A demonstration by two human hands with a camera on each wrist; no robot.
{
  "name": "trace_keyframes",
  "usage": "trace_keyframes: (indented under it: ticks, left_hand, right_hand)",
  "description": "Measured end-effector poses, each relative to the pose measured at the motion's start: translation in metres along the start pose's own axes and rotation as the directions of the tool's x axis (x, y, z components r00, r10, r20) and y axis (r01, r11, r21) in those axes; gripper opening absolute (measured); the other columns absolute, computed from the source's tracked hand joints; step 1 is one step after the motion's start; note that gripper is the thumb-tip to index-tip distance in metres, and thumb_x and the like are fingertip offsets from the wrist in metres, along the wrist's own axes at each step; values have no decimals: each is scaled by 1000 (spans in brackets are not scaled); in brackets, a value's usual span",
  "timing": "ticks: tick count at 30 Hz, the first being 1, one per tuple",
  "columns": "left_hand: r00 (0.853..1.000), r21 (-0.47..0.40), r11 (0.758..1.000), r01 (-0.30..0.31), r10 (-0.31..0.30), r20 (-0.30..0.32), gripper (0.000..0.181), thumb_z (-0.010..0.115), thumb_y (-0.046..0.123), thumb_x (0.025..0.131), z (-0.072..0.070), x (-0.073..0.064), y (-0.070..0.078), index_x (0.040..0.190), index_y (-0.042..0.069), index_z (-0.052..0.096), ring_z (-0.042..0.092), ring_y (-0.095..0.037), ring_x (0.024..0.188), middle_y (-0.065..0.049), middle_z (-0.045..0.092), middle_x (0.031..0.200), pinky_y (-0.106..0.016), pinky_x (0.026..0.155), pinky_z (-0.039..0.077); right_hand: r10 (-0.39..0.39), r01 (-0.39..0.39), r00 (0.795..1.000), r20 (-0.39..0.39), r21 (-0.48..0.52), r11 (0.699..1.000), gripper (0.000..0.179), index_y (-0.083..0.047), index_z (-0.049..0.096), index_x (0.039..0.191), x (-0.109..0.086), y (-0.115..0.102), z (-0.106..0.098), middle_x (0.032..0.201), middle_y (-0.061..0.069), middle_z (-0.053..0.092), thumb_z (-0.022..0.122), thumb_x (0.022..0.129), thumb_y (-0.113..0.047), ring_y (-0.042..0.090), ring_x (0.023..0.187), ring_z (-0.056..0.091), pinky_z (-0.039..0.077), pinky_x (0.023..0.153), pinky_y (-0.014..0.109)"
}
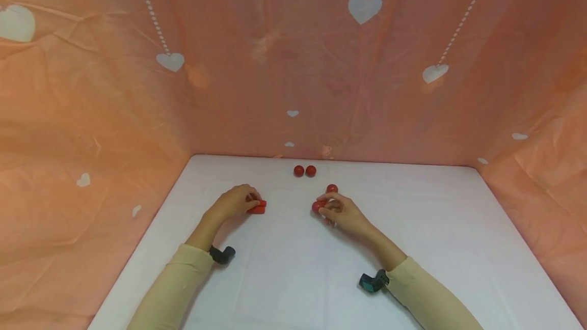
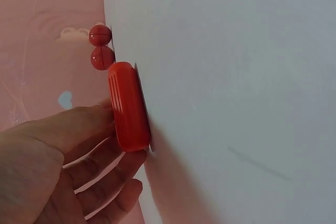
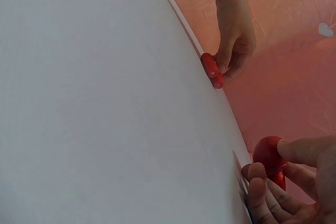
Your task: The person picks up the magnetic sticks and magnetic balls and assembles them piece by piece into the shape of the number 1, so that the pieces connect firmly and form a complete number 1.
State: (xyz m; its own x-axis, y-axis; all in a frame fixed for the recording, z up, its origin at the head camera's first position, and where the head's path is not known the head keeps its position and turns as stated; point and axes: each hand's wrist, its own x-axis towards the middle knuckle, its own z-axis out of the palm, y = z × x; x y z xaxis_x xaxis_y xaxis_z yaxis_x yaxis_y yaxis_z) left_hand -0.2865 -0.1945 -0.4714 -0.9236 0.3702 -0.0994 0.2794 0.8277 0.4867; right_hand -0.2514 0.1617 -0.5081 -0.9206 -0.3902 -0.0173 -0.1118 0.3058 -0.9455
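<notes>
Two red cylinders lie side by side at the left; the nearer one [image 1: 257, 210] shows grooves in the left wrist view. My left hand [image 1: 235, 201] holds these cylinders with thumb and fingers. In the right wrist view, my right hand [image 3: 294, 182] pinches a glossy red ball [image 3: 266, 151] between thumb and fingers. A narrower red part [image 3: 278, 179] shows just under that ball; whether they are joined I cannot tell. Just beyond the right hand sits another red ball [image 1: 332, 188], partly hidden by the fingers.
Two more red balls [image 1: 304, 170] rest close together near the back edge of the white table [image 1: 284, 269]. Orange cloth with white hearts [image 1: 365, 8] hangs behind and at both sides. Each wrist carries a dark camera [image 1: 222, 255].
</notes>
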Motion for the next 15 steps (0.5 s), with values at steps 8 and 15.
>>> trace_keyframes:
  ticks: [8, 15]
  left_hand:
    - [1000, -5, 1000, 10, -11, -20, 14, 74, 21, 103, 2, 1, 3, 114, 13, 78, 66, -22, 98, -1, 73, 104, -47, 91, 55]
    - [998, -35, 999, 41, -43, -54, 19, 75, 26, 103, 0, -1, 9, 118, 15, 78, 65, -20, 94, -1, 73, 103, -44, 86, 54]
  right_hand:
    - [4, -4, 1000, -4, 7, 1000, 29, -6, 65, 133, 1, 1, 0, 100, 15, 73, 71, 105, -15, 22, 80, 65, 55, 65, 27]
    - [-6, 6, 1000, -3, 8, 1000, 30, -5, 65, 133, 2, 3, 1, 99, 16, 73, 71, 105, -15, 23, 80, 65, 55, 65, 27]
